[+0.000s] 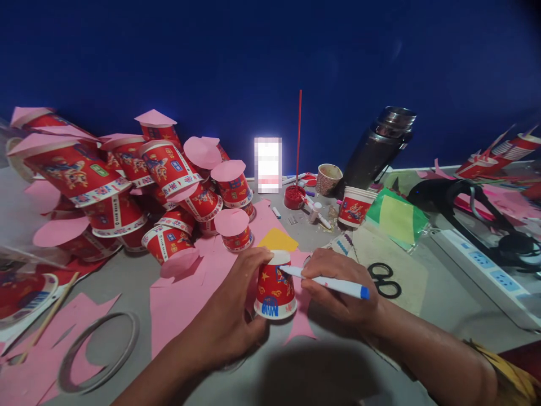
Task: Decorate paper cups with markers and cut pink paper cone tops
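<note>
Upside down in front of me stands a red patterned paper cup (274, 287), its white base up and its rim down. My left hand (243, 293) grips it from the left, fingers at the base and thumb low near the rim. In my right hand (338, 276) is a white marker (325, 281) with a blue end. Its tip meets the cup's upper side, by a small blue-outlined mark. Blue scribbled colour shows near the cup's rim. Just behind the cup lie a yellow paper piece (279, 241) and pink paper (190, 299).
Red cups with pink paper tops (169, 169) are piled at the left. A tape ring (99, 352) lies front left. Behind stand a bright phone (267, 164), stacked cups (355, 206) and a leaning black thermos (376, 149). Scissors (384, 280) and a power strip (490, 270) are at the right.
</note>
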Available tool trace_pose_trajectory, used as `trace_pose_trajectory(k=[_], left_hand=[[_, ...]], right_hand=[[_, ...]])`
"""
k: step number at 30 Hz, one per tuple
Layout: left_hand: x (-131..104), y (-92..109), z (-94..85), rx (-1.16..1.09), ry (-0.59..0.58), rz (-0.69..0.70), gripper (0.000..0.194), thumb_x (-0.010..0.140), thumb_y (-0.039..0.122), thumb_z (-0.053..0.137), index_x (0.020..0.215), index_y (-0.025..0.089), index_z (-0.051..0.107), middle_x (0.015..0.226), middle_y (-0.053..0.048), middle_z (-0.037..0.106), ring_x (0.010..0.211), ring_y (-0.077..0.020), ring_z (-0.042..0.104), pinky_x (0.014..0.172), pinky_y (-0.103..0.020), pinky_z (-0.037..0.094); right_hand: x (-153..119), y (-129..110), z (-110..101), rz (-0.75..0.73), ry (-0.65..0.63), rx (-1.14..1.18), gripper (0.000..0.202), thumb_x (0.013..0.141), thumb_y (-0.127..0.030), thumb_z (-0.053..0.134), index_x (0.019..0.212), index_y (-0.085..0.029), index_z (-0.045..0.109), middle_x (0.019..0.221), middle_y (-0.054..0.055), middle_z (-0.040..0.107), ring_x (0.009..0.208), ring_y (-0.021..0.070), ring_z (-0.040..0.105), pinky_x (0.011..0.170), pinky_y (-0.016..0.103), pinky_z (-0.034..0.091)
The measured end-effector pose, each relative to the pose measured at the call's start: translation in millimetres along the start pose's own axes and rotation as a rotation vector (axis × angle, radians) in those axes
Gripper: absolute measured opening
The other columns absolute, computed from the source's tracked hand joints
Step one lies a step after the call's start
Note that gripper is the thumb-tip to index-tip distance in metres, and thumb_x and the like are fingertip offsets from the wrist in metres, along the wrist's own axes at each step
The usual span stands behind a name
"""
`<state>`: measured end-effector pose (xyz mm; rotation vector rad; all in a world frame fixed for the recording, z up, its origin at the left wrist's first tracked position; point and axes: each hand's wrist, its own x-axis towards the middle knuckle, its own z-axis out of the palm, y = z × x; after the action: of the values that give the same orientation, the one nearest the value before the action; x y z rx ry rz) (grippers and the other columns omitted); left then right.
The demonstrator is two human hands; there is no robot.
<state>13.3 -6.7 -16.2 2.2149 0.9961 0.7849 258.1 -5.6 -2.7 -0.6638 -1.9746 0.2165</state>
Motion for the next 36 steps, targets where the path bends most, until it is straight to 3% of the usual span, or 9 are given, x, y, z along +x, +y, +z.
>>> trace_pose_trajectory(k=[36], left_hand=[[-1.5,-5.1,0.0,0.009,0.002,-0.019,0.084,0.08,0.007,0.062,0.155,0.033,0.034,0.158,-0.01,0.051,0.15,-0.032,0.053,0.125,-0.053,0.049]], right_hand=[[0.1,0.9,-3.6,0.031,0.036,-0.134,0.009,0.103,-0.015,0.064,0.098,-0.021,0.067,0.077,0.004,0.079,0.068,0.0171,0.076,0.066,0.027,0.06]])
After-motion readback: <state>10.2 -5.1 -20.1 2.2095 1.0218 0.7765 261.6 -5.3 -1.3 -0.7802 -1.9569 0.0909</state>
